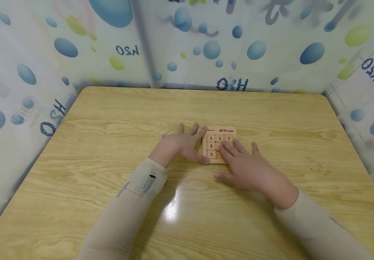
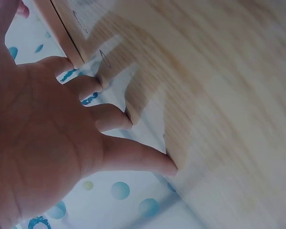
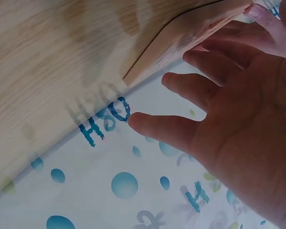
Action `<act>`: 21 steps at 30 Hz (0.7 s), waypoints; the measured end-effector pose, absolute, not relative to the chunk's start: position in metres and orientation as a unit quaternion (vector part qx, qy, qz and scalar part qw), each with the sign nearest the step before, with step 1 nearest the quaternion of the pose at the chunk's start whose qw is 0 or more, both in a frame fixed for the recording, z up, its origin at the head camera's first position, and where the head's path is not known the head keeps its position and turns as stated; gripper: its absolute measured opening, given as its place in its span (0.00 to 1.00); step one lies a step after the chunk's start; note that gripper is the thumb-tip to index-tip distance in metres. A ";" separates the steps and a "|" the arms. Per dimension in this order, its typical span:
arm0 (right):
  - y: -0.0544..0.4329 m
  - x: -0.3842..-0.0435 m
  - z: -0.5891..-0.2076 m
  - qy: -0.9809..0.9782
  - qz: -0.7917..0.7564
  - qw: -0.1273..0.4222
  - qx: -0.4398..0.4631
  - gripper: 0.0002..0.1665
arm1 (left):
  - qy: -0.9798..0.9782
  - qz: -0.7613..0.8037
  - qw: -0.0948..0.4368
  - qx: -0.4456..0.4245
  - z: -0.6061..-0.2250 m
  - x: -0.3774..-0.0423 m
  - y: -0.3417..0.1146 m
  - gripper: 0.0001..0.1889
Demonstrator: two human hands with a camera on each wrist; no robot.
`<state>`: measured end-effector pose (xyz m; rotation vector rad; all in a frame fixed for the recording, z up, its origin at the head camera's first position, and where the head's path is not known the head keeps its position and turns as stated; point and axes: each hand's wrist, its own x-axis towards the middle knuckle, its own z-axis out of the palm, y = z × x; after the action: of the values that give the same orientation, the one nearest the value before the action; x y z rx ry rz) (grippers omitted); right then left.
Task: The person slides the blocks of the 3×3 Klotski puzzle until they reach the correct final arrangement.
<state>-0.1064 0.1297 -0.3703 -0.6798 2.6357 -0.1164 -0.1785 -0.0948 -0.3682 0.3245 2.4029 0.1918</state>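
Note:
A wooden number slide puzzle (image 1: 204, 150) lies flat on the table, tiles 1, 2, 7, 8 and 5 readable. My left hand (image 1: 184, 145) spreads at the puzzle's left side, thumb at the near left corner and index finger by the far left corner. In the left wrist view, the other fingertips of the left hand (image 2: 52, 114) rest on the wood. Over the right part of the puzzle reaches my right hand (image 1: 250, 168), its extended fingers on or just above the tiles and hiding several. The right wrist view shows that hand (image 3: 248, 114) below the puzzle's edge (image 3: 167, 43).
The wooden table (image 1: 125, 119) has a glossy top with a bright reflection near its middle. Behind it and at both sides stand white walls (image 1: 174, 47) printed with blue and green drops and lettering.

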 end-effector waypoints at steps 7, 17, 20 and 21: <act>0.129 -0.109 -0.375 0.946 -0.037 0.215 -0.239 0.55 | 0.927 0.072 0.347 0.127 -0.369 -0.179 -0.094 0.64; 0.129 -0.100 -0.376 0.947 -0.026 0.219 -0.236 0.55 | 0.927 0.070 0.345 0.126 -0.368 -0.179 -0.093 0.64; 0.130 -0.095 -0.374 0.946 -0.029 0.221 -0.237 0.56 | 0.927 0.069 0.348 0.124 -0.368 -0.179 -0.093 0.64; 0.130 -0.094 -0.374 0.946 -0.030 0.219 -0.238 0.56 | 0.926 0.069 0.350 0.123 -0.368 -0.179 -0.093 0.64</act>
<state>-0.0938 0.1300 -0.3742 -0.6595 2.6164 -0.0837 -0.1787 -0.0929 -0.3682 0.3174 2.3997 0.1780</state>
